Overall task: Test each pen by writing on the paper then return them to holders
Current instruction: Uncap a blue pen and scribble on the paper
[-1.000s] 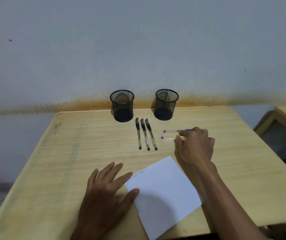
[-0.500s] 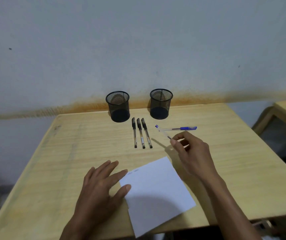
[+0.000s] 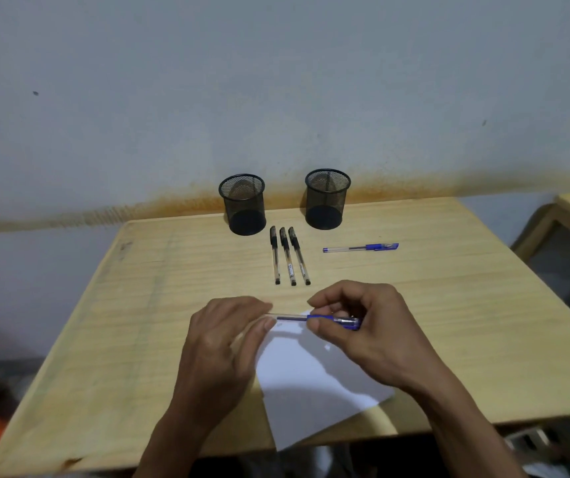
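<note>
Blue pen [image 3: 314, 318] held level just above the top corner of the paper [image 3: 311, 374]: right hand [image 3: 363, 326] pinches the capped end, left hand [image 3: 228, 336] pinches the clear barrel end; judged step is uncapping, best done by pulling straight along the axis while the left grip stays firm. Pen looks slim, clear-barrelled, with blue cap and grip. Farther out, a second blue pen [image 3: 360, 248] and three black pens [image 3: 288, 255] lie before the two mesh holders [image 3: 242, 205].
</note>
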